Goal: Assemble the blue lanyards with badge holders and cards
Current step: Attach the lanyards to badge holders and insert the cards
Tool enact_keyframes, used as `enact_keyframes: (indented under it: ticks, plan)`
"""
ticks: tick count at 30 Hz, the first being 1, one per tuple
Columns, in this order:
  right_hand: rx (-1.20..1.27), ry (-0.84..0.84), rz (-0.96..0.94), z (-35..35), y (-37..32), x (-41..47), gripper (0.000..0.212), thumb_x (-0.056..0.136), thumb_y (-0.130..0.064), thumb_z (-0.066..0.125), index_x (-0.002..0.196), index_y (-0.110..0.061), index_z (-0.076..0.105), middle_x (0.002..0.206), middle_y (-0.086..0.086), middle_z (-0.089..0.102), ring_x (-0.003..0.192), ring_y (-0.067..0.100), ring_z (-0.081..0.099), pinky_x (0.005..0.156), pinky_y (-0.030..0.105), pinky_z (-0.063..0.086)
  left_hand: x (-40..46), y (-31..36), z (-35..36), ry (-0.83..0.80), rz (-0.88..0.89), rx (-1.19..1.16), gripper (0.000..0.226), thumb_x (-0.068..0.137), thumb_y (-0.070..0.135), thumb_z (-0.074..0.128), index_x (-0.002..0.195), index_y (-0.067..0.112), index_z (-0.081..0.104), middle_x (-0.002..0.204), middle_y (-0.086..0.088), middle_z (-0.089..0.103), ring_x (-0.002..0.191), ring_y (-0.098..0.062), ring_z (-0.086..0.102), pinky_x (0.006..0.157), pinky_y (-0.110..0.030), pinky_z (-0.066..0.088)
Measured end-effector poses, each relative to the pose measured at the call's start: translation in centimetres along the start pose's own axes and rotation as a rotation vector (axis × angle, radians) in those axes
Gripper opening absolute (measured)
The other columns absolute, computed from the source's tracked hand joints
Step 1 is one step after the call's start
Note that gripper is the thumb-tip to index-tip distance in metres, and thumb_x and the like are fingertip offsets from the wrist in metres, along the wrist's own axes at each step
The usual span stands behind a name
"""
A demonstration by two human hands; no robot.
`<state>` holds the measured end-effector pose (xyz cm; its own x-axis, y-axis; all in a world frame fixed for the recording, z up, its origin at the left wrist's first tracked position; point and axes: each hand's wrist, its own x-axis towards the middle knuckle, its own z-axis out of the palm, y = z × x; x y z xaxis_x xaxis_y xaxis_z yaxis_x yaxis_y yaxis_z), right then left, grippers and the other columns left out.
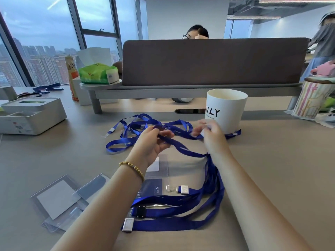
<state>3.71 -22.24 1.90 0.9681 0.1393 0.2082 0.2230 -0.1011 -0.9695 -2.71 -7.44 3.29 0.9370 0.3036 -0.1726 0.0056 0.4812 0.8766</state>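
Both hands are raised over the middle of the table (272, 169), each pinching a stretch of blue lanyard strap (181, 148). The left hand (154, 142) curls round the band at its near end. The right hand (208, 134) is blurred; its fingers seem to close on the strap and something pale, probably a clip, though I cannot tell for sure. The held strap runs roughly left to right between the hands, then drops toward the near pile (181, 214), so the right hand is nearer the loose end. The tangle (130, 134) beyond the hands and the near pile are too knotted to count lanyards; three end clips show near, one far. Two clear badge holders (59, 198) with white cards lie to the left, and at least two more sit under the left wrist.
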Motion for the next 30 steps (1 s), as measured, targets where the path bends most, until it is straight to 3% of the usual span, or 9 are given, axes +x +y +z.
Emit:
enact_keyframes:
  ticks: [7,9,11,14,17,21,25,28,30]
  plan:
    - [-0.154,-0.422,0.050,0.8,-0.8,-1.3,0.023,0.095,-0.038,0.048,0.103,-0.019,0.055,0.088,-0.002,0.056,0.079,0.009,0.050,0.073,0.022,0.041,1.0,2.0,4.0,0.045,-0.002,-0.098,0.031,0.099,0.011,0.028,0.085,-0.002,0.051,0.086,-0.015,0.061,0.075,-0.021,0.062,0.059,-0.026,0.057]
    - [-0.249,-0.441,0.018,0.7,-0.3,-1.1,0.016,0.088,-0.035,0.060,0.097,-0.022,0.056,0.083,0.000,0.051,0.076,0.013,0.047,0.071,0.026,0.039,1.1,2.2,4.7,0.043,-0.012,-0.113,0.031,0.099,0.012,0.027,0.087,-0.002,0.052,0.084,-0.015,0.061,0.075,-0.020,0.060,0.068,-0.027,0.055]
    - [-0.351,-0.366,-0.056,1.1,0.3,-0.7,0.013,0.086,-0.029,0.064,0.078,-0.029,0.054,0.083,0.003,0.048,0.075,0.018,0.046,0.072,0.030,0.039,1.2,2.4,5.5,0.049,-0.006,-0.156,0.030,0.099,0.010,0.027,0.085,-0.002,0.050,0.081,-0.015,0.058,0.075,-0.020,0.059,0.080,-0.031,0.053]
    - [-0.592,-0.193,-0.271,1.2,0.9,0.5,0.041,0.089,-0.020,0.060,0.058,-0.036,0.038,0.070,0.003,0.045,0.071,0.022,0.045,0.065,0.029,0.033,1.7,3.0,7.1,0.040,0.017,-0.204,0.024,0.099,0.008,0.026,0.087,-0.001,0.045,0.078,-0.015,0.056,0.073,-0.020,0.057,0.081,-0.031,0.052]
    - [-0.662,-0.055,-0.317,0.0,-0.1,2.4,0.015,0.093,-0.015,0.051,0.079,-0.019,0.055,0.081,0.004,0.049,0.073,0.023,0.049,0.064,0.030,0.037,3.1,4.3,8.5,0.035,0.095,-0.007,0.020,0.097,0.008,0.030,0.088,0.005,0.047,0.080,-0.011,0.056,0.071,-0.018,0.057,0.067,-0.025,0.052]
    - [-0.470,0.143,-0.300,-3.3,-2.7,6.7,0.010,0.093,-0.002,0.039,0.095,-0.012,0.040,0.088,0.008,0.049,0.073,0.023,0.048,0.054,0.017,0.039,5.7,6.5,10.9,0.063,0.326,0.558,0.018,0.098,0.016,0.035,0.104,0.014,0.052,0.085,0.000,0.051,0.072,-0.009,0.050,0.061,-0.019,0.048]
    - [-0.182,0.198,-0.320,-5.8,-5.2,11.7,0.027,0.084,0.014,0.038,0.096,-0.010,0.036,0.096,0.006,0.049,0.080,0.020,0.054,0.052,0.013,0.049,9.2,7.9,14.3,-0.013,0.355,0.586,0.011,0.095,0.014,0.045,0.104,0.014,0.052,0.088,-0.002,0.056,0.071,-0.011,0.059,0.063,-0.022,0.056]
    - [-0.218,0.248,-0.378,-6.8,-5.0,15.4,0.025,0.087,0.011,0.039,0.097,-0.011,0.034,0.101,0.007,0.046,0.080,0.016,0.049,0.057,0.007,0.047,12.4,7.4,16.5,-0.011,0.458,0.609,0.007,0.094,0.008,0.046,0.095,0.015,0.048,0.088,-0.002,0.057,0.072,-0.016,0.060,0.061,-0.020,0.056]
    - [-0.341,0.233,-0.340,-7.7,-4.3,17.7,0.024,0.087,0.007,0.042,0.097,-0.013,0.035,0.104,0.009,0.047,0.082,0.018,0.051,0.069,0.020,0.052,14.7,6.7,17.4,-0.001,0.553,0.704,0.014,0.092,0.002,0.044,0.089,0.015,0.048,0.083,-0.001,0.056,0.079,-0.021,0.059,0.069,-0.028,0.057]
